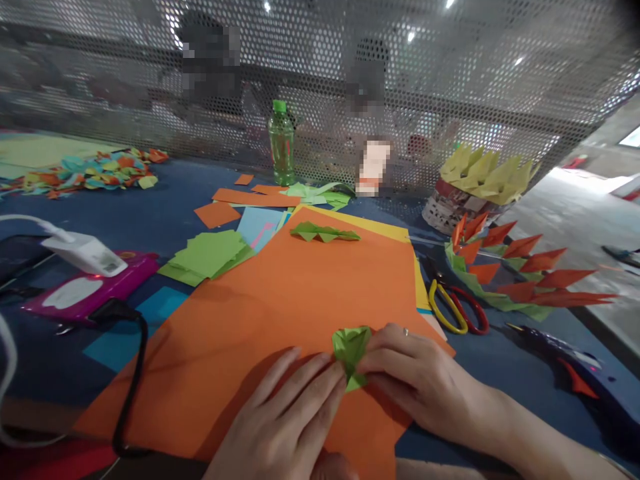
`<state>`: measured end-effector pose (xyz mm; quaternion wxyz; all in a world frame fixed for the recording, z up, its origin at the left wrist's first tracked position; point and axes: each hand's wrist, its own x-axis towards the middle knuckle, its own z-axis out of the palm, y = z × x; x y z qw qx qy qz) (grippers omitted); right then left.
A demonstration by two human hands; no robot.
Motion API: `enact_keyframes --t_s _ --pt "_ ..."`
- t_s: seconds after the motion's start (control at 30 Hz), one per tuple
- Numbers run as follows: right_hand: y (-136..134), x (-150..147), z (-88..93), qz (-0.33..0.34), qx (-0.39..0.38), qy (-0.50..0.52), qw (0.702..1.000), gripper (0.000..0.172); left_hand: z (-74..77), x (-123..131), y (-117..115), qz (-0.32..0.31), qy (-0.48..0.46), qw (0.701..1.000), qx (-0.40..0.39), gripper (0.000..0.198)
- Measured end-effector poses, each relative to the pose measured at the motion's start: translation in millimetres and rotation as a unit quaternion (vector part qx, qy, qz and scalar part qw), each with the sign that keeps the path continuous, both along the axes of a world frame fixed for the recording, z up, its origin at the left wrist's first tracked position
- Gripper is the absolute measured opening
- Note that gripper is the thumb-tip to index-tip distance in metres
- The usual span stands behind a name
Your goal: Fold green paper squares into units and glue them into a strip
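Observation:
A small green folded paper (351,348) lies on large orange sheets in front of me. My right hand (417,373) pinches its right side between thumb and fingers. From the left, my left hand (290,407) rests with fingers stretched out, the index fingertip touching the paper's lower left edge. Part of the green paper is covered by my fingertips. Farther up the orange sheet (350,273) sits a strip of green folded paper points (325,232).
Scissors (457,307) and a glue gun (565,360) lie right, near orange paper spikes (520,260) and a yellow-topped container (470,193). Left are green squares (207,257), a pink power strip (95,287) with a black cable, and paper scraps (95,172). A bottle (282,147) stands behind.

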<state>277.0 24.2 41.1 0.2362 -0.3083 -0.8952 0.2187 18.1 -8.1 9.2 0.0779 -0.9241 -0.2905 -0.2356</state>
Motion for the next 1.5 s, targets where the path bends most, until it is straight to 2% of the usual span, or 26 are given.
enact_keyframes --t_s 0.13,0.23,0.4,0.5,0.53,0.7,0.83,1.07,1.23,1.5 --pt "1.5 1.4 0.8 0.012 0.005 -0.005 1.0 0.018 2.2 -5.5 3.8 -0.023 0.023 0.999 0.017 0.046" --pt "2.9 2.5 2.6 0.028 0.03 -0.018 0.999 0.022 -2.1 -5.0 7.4 -0.029 0.037 0.999 0.025 0.047" --pt "2.7 5.0 2.9 0.053 0.095 -0.064 0.992 0.027 -8.7 -1.0 10.8 -0.018 -0.079 0.993 0.081 0.048" --pt "0.7 6.6 2.5 0.052 0.11 -0.092 0.988 0.026 -6.5 -1.7 11.1 -0.036 0.032 0.998 0.032 0.045" --pt "0.0 6.8 2.6 0.05 0.115 -0.101 0.987 0.027 -6.9 -1.8 11.1 -0.037 0.037 0.998 0.032 0.044" --pt "-3.1 5.6 5.8 0.045 0.154 -0.121 0.98 0.032 -22.3 3.4 9.6 -0.017 -0.07 0.994 0.078 0.046" --pt "-3.2 3.5 7.9 0.043 0.194 -0.119 0.973 0.03 -30.2 5.7 7.3 -0.012 -0.086 0.994 0.067 0.048" --pt "-3.9 1.0 8.0 0.043 0.228 -0.119 0.966 0.026 -28.5 4.1 7.4 -0.01 -0.097 0.993 0.06 0.044" --pt "-7.2 3.7 5.5 0.05 0.224 -0.134 0.964 0.024 -26.2 5.6 7.2 -0.011 -0.117 0.991 0.059 0.045" --pt "-8.8 6.6 3.9 0.066 0.209 -0.147 0.965 0.025 -21.3 7.6 7.0 0.002 -0.076 0.995 0.072 0.053"
